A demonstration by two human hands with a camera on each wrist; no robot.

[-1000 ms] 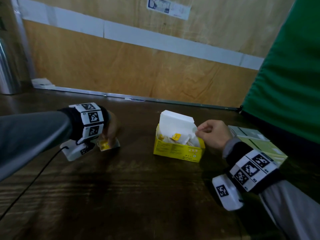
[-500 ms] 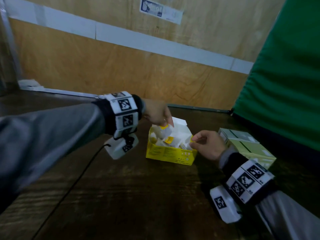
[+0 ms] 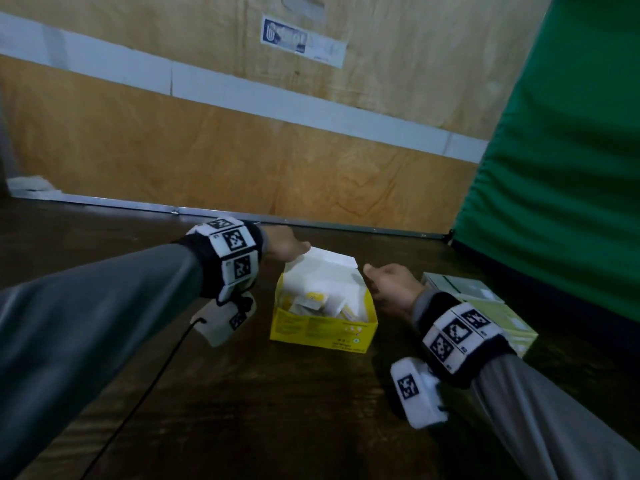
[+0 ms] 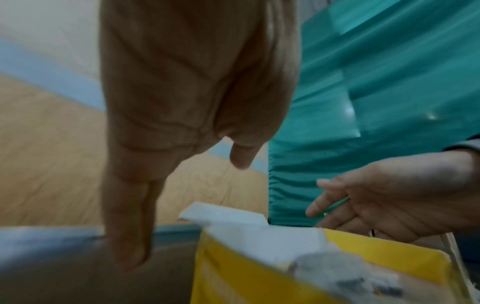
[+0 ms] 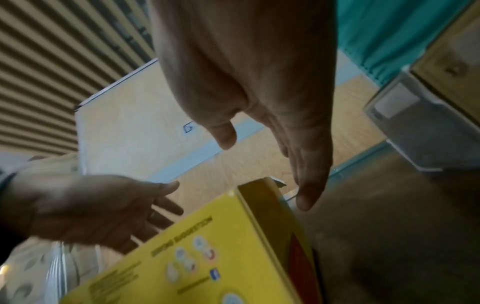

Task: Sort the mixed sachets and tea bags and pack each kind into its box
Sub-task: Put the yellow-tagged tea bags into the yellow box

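A yellow box (image 3: 322, 329) stands open mid-table, its white lid flap (image 3: 332, 263) raised at the back. Several white tea bags with yellow tags (image 3: 313, 300) lie inside. My left hand (image 3: 300, 249) hovers at the box's back left corner beside the flap, fingers straight and empty, as the left wrist view (image 4: 185, 209) confirms above the yellow box (image 4: 259, 271). My right hand (image 3: 374, 276) hangs just off the box's right wall; the right wrist view shows it (image 5: 266, 171) open, holding nothing, over the yellow box (image 5: 207, 259).
A pale green box (image 3: 485, 306) with a closed lid lies right of my right hand. A green cloth (image 3: 554, 168) hangs at the right. A wooden board (image 3: 242, 150) with a metal rail (image 3: 207, 211) closes the table's back. A black cable (image 3: 138, 393) trails from my left wrist.
My left hand brought a yellow-tagged tea bag from the table's left to the yellow box and let it go inside. My right hand has released the lid flap and opened.
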